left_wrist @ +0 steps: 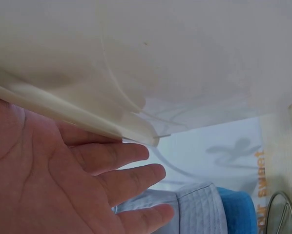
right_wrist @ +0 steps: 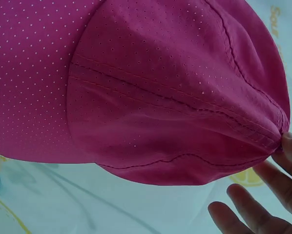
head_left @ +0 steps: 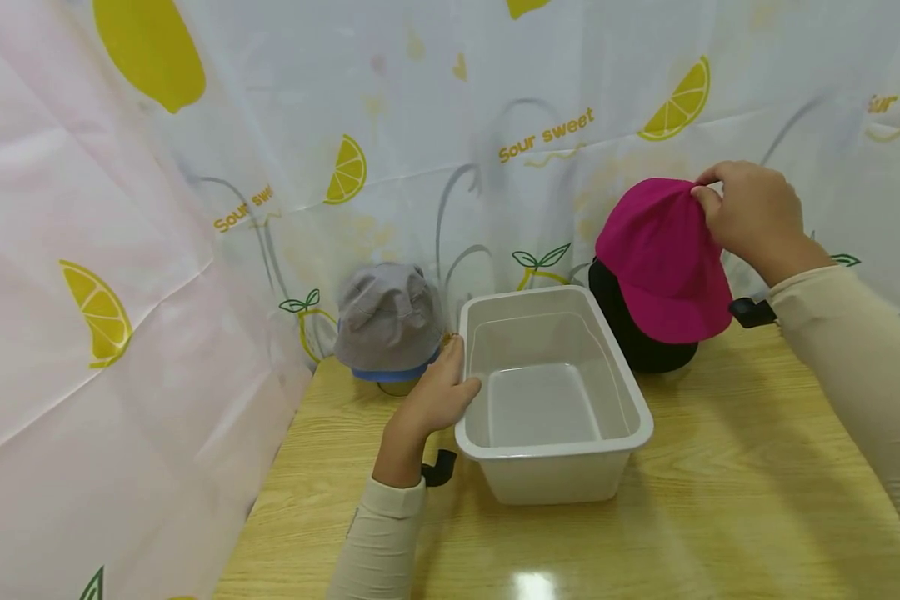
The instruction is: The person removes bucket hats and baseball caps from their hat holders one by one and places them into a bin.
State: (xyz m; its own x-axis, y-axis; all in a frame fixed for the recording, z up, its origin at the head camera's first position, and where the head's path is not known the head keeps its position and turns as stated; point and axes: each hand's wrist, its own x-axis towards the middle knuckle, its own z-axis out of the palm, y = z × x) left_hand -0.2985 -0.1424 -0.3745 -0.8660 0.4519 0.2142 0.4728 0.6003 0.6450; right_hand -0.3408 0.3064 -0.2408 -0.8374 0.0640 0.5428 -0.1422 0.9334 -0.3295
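My right hand [head_left: 757, 208] pinches the crown top of a magenta baseball cap [head_left: 663, 250] between thumb and forefinger; the other fingers are spread in the right wrist view. The cap [right_wrist: 175, 97] has a brim dotted with small holes. It hangs over a black, rounded thing [head_left: 630, 333], partly hidden behind it. My left hand [head_left: 438, 387] holds the left rim of a cream plastic basin [head_left: 547, 452], thumb over the inside and fingers along the outside. Nothing lies in the basin. In the left wrist view, those fingers [left_wrist: 131, 183] are nearly straight under the rim.
Left of the basin, a grey bucket hat [head_left: 390, 321] sits over a blue hat [head_left: 397, 373], with a wire ring [left_wrist: 281, 214] near them. All stand on a wood-grain table [head_left: 720, 500] against a lemon-print curtain [head_left: 420, 100], which also hangs along the left side.
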